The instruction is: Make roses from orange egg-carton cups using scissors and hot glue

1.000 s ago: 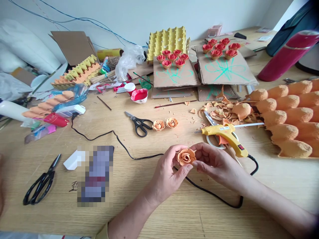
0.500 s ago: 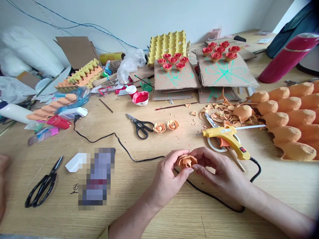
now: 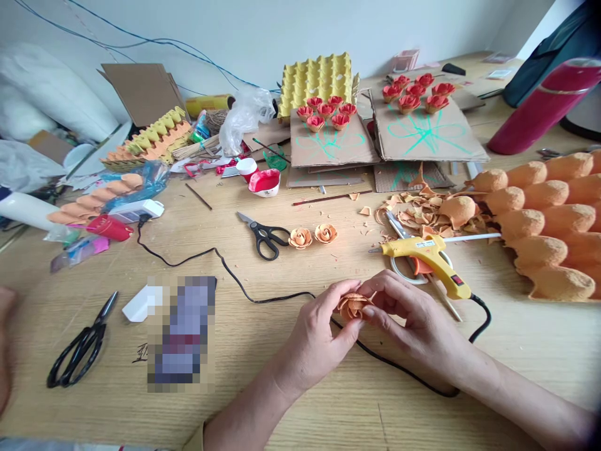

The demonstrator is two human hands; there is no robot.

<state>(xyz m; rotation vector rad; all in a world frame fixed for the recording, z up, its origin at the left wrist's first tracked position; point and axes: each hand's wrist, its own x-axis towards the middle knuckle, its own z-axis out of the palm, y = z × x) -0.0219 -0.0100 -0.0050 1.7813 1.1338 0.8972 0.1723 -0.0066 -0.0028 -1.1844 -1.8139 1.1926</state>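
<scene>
Between my two hands is an orange egg-carton flower (image 3: 354, 306), held just above the table near its front. My left hand (image 3: 323, 335) grips its left side with thumb and fingers. On the flower's right, my right hand (image 3: 408, 326) pinches a petal, the thumb lying across the front. Beyond my hands sit two finished-looking orange flowers (image 3: 313, 236) beside black-handled scissors (image 3: 267, 237). A yellow hot glue gun (image 3: 427, 254) lies just past my right hand, and its black cord runs under both hands.
Orange egg tray (image 3: 547, 219) and torn carton scraps (image 3: 413, 210) lie at the right. Red flowers (image 3: 327, 111) stand on cardboard (image 3: 328, 147) at the back. Red paint dish (image 3: 264, 183), second scissors (image 3: 84, 344) and a blurred-out object (image 3: 183, 332) are leftward. Another person's arm (image 3: 4, 344) shows at the left edge.
The flower has been turned and tilted in my fingers, showing its petals from another side. My right thumb has shifted up onto a petal. The things on the table stay put.
</scene>
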